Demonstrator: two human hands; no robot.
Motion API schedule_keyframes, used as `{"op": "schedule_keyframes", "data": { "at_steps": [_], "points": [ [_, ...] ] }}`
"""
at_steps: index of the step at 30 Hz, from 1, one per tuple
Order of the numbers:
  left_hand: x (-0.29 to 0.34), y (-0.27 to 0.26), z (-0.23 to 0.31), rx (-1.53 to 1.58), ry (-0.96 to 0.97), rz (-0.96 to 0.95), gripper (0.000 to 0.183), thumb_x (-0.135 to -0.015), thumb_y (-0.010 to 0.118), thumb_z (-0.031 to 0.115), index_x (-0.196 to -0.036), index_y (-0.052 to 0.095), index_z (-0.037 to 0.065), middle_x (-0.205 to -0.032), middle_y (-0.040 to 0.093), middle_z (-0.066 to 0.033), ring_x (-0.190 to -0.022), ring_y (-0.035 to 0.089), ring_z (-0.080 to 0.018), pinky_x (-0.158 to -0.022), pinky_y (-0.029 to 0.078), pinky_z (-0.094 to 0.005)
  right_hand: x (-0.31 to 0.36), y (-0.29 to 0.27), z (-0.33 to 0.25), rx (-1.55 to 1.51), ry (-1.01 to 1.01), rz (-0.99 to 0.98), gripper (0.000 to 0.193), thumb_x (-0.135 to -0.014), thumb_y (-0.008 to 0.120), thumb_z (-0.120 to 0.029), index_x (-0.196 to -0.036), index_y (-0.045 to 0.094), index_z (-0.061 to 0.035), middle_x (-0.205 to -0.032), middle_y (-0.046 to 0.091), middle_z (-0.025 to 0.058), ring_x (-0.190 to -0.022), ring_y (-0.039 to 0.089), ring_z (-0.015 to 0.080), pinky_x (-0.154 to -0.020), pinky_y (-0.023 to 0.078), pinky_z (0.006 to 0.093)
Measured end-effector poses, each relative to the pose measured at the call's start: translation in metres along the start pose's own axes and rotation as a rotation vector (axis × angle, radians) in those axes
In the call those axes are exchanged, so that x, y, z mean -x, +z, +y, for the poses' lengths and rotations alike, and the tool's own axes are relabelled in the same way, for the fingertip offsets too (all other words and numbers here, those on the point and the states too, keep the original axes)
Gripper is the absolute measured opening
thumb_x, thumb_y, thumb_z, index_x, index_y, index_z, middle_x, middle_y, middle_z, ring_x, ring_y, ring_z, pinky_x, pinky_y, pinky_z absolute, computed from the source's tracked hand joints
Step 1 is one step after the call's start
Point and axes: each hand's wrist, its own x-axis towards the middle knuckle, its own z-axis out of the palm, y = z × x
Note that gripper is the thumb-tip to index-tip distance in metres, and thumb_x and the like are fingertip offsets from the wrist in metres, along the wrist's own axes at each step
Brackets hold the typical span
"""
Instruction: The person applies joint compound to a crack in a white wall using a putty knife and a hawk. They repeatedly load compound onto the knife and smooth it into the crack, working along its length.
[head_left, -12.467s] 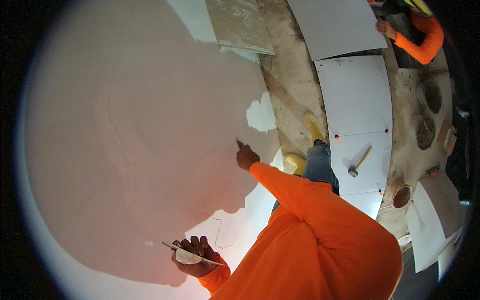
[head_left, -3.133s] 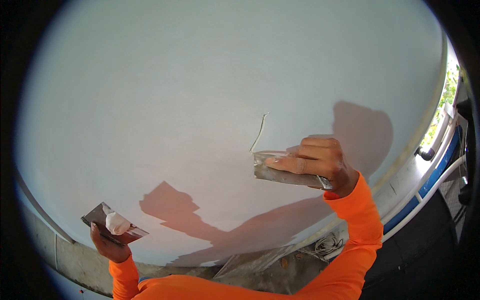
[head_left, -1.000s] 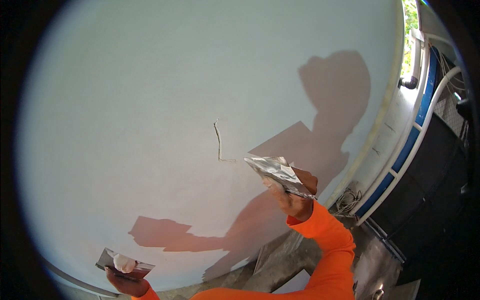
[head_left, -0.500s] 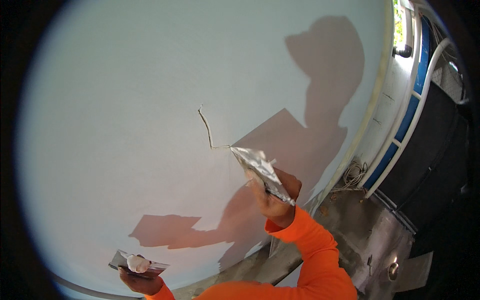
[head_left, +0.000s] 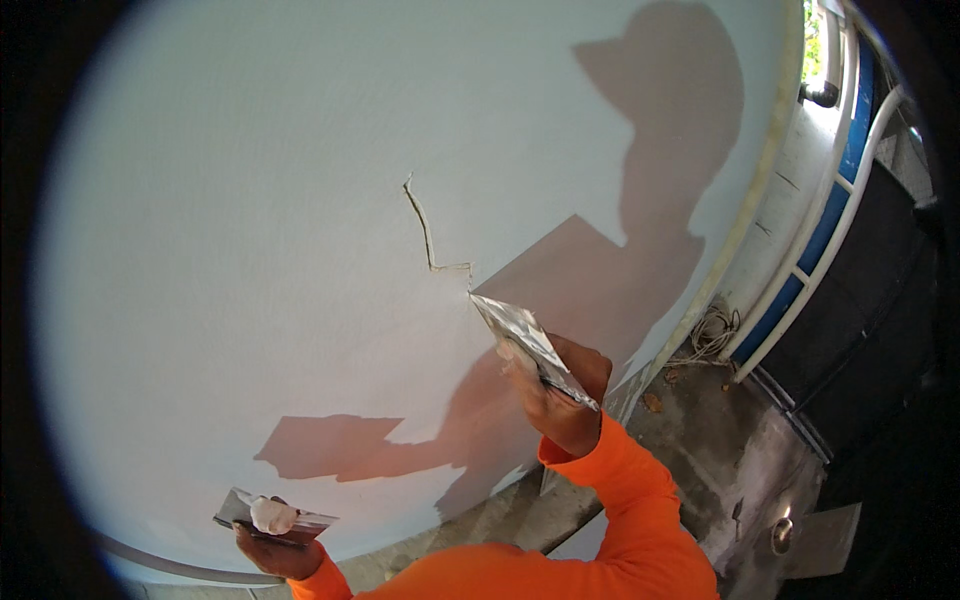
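Observation:
A pale wall (head_left: 240,250) fills most of the view, with a thin jagged crack or groove (head_left: 421,225) in it. My right hand (head_left: 568,415) is closed around a flat metal scraper (head_left: 530,342); one corner of its blade meets the wall at the groove's lower end. Lower left, my left hand (head_left: 277,556) grips another flat metal blade (head_left: 238,506), which carries a lump of whitish putty (head_left: 273,516). How the fingers hold each tool underneath is partly hidden.
Shadows of my head, arms and tools fall across the wall. To the right stand a white and blue railing (head_left: 815,240), a coiled cable (head_left: 715,332) and a dark panel (head_left: 850,330). Concrete floor (head_left: 690,440) lies below, with a flat grey sheet (head_left: 825,543) at lower right.
The right scraper's corner has moved downward from the end of the groove's sideways stretch, and a short downward line now shows there. My left hand keeps its hold, and the view has shifted slightly.

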Motion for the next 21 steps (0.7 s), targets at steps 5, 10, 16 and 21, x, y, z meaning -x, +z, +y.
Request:
{"op": "schedule_keyframes", "data": {
  "at_steps": [5,10,16,21],
  "points": [
    [0.020,-0.007,-0.008,-0.330,0.097,0.363,0.043,-0.106,0.048,0.033,-0.132,0.052,-0.001,-0.114,0.063,-0.0161,-0.100,0.065,-0.0249,-0.088,0.056,-0.0413,0.002,-0.010,0.009,-0.058,0.031,-0.036,0.041,-0.085,0.073,-0.001,-0.126,0.072,-0.0057,-0.061,0.053,0.0073,-0.049,0.051,0.0164,-0.047,0.042,0.0319],
    [0.026,-0.022,-0.014,-1.169,0.664,0.219,0.041,-0.105,0.052,0.023,-0.138,0.049,-0.001,-0.117,0.063,-0.0222,-0.102,0.067,-0.0319,-0.087,0.057,-0.0449,0.012,-0.018,0.020,0.003,0.058,-0.098,0.039,-0.088,0.071,-0.005,-0.127,0.071,-0.0062,-0.062,0.055,0.0065,-0.050,0.052,0.0155,-0.048,0.043,0.0317],
    [0.031,-0.020,-0.011,-0.594,0.431,0.363,0.059,-0.093,0.072,0.026,-0.138,0.052,-0.005,-0.127,0.061,-0.0217,-0.110,0.066,-0.0329,-0.092,0.056,-0.0454,0.020,-0.042,0.044,-0.012,0.007,-0.147,0.038,-0.095,0.066,-0.014,-0.133,0.068,-0.0079,-0.062,0.056,0.0060,-0.051,0.053,0.0169,-0.048,0.044,0.0314],
    [0.036,-0.039,-0.020,-1.220,0.706,0.376,0.053,-0.096,0.069,0.026,-0.139,0.052,-0.001,-0.133,0.059,-0.0212,-0.114,0.065,-0.0339,-0.095,0.057,-0.0464,0.043,-0.035,0.047,-0.016,0.044,-0.202,0.040,-0.094,0.069,-0.013,-0.133,0.068,-0.0096,-0.063,0.058,0.0067,-0.052,0.056,0.0187,-0.049,0.045,0.0323]
  ]
}}
